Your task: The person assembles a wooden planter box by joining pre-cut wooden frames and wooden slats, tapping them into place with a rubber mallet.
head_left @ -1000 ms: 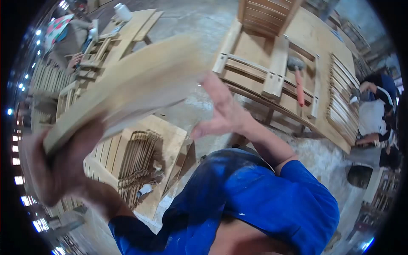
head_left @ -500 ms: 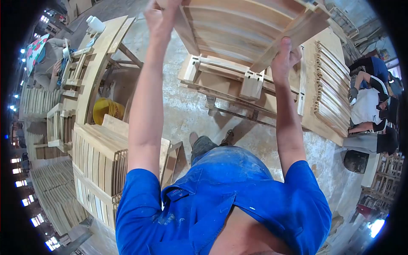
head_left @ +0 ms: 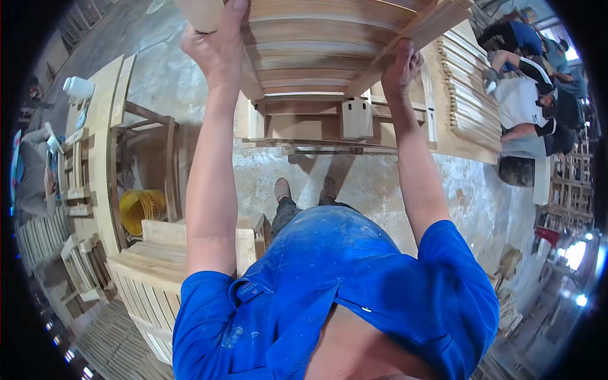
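A slatted wooden frame [head_left: 310, 56] with two side rails and several cross slats is held up in front of me, tilted above the bench. My left hand [head_left: 218, 57] is closed round its left rail, thumb along the wood. Closed on the right rail, my right hand [head_left: 401, 68] has its thumb pressed on the outer side. Beneath the slatted frame's near end lies a second wooden frame [head_left: 356, 120] with thick end blocks and dark slots. The lower ends of the rails overlap those blocks in this view.
A board with a row of slats [head_left: 472, 88] lies at the right, where several people [head_left: 522, 95] work. Stacked slatted panels [head_left: 149, 269] stand close on my left, near a yellow bucket [head_left: 142, 211] and a wooden table [head_left: 104, 145] with a white bottle [head_left: 78, 87].
The slatted frame has turned squarer to me and sits lower over the frame on the bench, both hands still gripping its rails. My view has swung slightly.
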`<state>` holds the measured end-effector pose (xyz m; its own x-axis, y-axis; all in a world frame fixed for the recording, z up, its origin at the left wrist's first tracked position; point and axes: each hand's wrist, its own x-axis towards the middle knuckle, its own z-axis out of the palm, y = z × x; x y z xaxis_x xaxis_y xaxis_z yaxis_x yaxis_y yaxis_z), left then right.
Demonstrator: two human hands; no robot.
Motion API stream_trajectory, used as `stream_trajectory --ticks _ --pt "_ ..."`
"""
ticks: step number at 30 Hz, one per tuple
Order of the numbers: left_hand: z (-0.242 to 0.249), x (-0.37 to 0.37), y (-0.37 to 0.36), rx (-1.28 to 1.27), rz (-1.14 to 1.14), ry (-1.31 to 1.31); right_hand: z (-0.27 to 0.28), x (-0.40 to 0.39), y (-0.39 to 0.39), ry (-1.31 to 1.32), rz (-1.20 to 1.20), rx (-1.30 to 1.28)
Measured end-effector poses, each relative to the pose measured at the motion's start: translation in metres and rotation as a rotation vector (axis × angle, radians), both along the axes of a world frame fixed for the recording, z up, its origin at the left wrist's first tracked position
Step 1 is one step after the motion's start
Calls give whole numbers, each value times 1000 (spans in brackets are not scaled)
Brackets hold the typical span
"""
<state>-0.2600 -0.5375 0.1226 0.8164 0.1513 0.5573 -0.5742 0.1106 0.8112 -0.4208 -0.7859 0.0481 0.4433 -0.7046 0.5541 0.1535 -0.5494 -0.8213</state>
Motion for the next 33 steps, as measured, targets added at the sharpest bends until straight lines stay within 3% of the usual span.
stream_trajectory --ticks 4,10,13,15,17,19,20,21,23,26,29,31,33 --pt "4 -4 -5 -63 -7 -46 -1 -8 7 96 -41 -135" --pt "11 -12 -7 -133 -115 3 -33 -2 -18 21 -141 -421" --pt "13 -12 -6 -77 -89 14 -40 -18 -34 153 -138 -479" --pt "18 -13 -6 -24 -43 6 -31 -44 -36 130 371 202" --pt "16 -7 -5 -30 -84 -11 -63 -71 -46 687 -180 -268" --pt "17 -6 -6 -35 -133 -18 -73 -102 -52 1134 113 -502" --pt "19 -5 -7 -41 -137 8 -126 -104 -78 1134 12 -480" --pt "21 -5 -8 -44 -140 35 -129 -94 -74 1131 -88 -455" --pt "23 -5 -10 -59 -169 40 -126 -98 -75 924 88 22" --pt "26 -4 -9 -48 -204 53 -58 -114 -43 528 337 678" --pt "28 -4 -7 -36 -219 55 -10 -151 -4 305 128 604" --pt "25 -3 -8 -41 -235 68 52 -171 -29 476 151 471" --pt "22 -2 -5 -14 -273 144 152 -172 -11 817 -188 111"
